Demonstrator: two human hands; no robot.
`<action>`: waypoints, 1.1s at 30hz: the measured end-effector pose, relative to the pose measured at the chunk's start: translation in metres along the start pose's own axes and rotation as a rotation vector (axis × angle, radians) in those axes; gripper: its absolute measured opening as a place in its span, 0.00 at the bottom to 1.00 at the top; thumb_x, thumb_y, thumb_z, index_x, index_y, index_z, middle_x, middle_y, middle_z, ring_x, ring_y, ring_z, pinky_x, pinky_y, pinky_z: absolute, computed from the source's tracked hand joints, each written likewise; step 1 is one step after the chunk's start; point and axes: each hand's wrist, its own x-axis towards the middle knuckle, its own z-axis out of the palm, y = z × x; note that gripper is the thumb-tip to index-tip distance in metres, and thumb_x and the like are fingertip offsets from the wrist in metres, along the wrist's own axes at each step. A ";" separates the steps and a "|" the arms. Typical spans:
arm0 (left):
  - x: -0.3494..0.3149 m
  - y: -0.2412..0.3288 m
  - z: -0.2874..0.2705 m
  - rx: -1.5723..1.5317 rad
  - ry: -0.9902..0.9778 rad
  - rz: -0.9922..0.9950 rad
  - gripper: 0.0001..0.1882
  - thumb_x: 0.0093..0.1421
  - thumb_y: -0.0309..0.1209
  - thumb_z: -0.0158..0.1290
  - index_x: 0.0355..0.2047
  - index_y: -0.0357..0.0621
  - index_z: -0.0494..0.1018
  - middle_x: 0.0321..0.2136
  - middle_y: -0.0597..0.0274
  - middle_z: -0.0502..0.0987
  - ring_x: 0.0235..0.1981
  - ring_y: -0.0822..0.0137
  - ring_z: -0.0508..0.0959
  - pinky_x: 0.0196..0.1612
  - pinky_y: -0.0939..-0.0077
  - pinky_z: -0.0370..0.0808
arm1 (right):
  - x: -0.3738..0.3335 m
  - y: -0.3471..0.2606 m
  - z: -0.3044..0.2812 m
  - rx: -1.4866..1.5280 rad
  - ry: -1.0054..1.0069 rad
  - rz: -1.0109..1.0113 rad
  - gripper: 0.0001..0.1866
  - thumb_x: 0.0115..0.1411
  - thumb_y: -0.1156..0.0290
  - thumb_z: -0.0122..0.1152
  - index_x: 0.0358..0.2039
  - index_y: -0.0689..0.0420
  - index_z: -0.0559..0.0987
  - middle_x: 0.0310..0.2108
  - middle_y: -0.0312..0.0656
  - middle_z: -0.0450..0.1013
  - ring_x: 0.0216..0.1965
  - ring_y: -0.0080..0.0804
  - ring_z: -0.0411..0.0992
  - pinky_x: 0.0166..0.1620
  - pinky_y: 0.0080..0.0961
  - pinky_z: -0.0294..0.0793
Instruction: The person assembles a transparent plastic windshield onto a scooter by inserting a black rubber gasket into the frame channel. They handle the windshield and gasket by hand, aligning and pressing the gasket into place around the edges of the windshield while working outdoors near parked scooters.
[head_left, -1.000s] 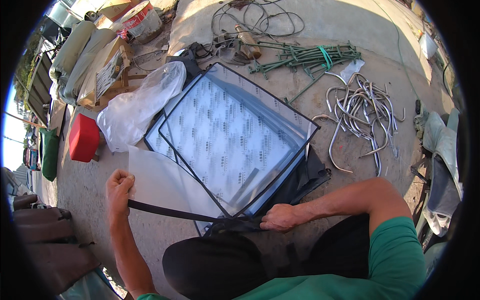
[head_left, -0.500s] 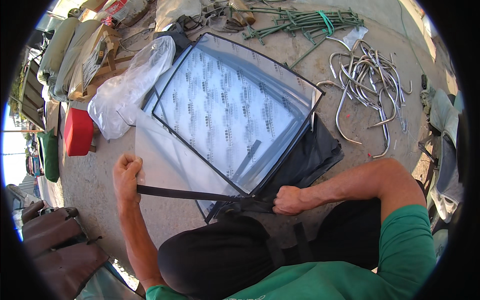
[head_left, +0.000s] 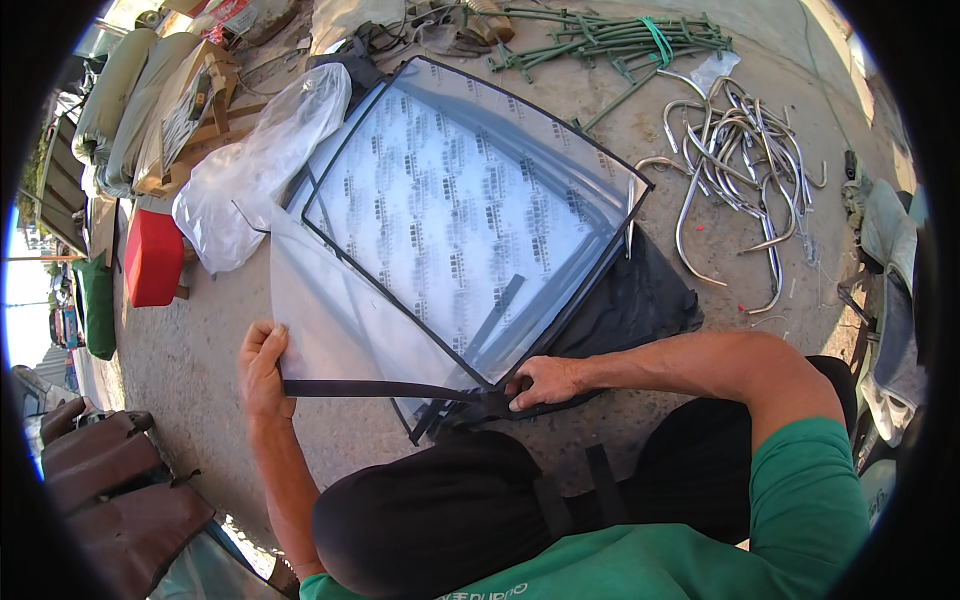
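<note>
My left hand (head_left: 262,368) had slid outward, pulling the black strap (head_left: 375,389) taut, fingers clenched on its end. My right hand (head_left: 545,381) pinned the clear panel's (head_left: 450,210) corner, fingers pinched on the binding.

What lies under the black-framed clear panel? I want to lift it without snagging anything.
Under the panel, a translucent sheet shows at left and black fabric at right; whatever lies beneath its middle is hidden.
</note>
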 end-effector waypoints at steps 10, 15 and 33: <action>-0.065 -0.093 0.038 -0.153 -0.631 -0.153 0.68 0.40 0.66 0.73 0.72 0.38 0.57 0.66 0.52 0.69 0.67 0.50 0.68 0.66 0.47 0.66 | 0.004 0.001 0.014 0.216 0.046 -0.042 0.19 0.59 0.65 0.73 0.46 0.65 0.83 0.40 0.38 0.81 0.43 0.25 0.77 0.51 0.25 0.77; -0.100 -0.121 0.091 0.389 -0.724 -0.415 0.46 0.51 0.52 0.70 0.62 0.33 0.67 0.52 0.47 0.78 0.56 0.54 0.77 0.60 0.58 0.71 | 0.003 0.003 0.019 0.164 0.136 -0.071 0.18 0.59 0.64 0.73 0.44 0.64 0.84 0.38 0.38 0.81 0.40 0.26 0.77 0.47 0.26 0.78; -0.149 -0.191 0.110 0.239 -0.707 -0.534 0.25 0.67 0.45 0.56 0.51 0.32 0.76 0.34 0.53 0.83 0.37 0.61 0.82 0.43 0.68 0.76 | 0.001 -0.007 0.018 0.218 0.175 0.035 0.17 0.60 0.63 0.70 0.41 0.64 0.85 0.36 0.40 0.81 0.38 0.27 0.77 0.46 0.27 0.77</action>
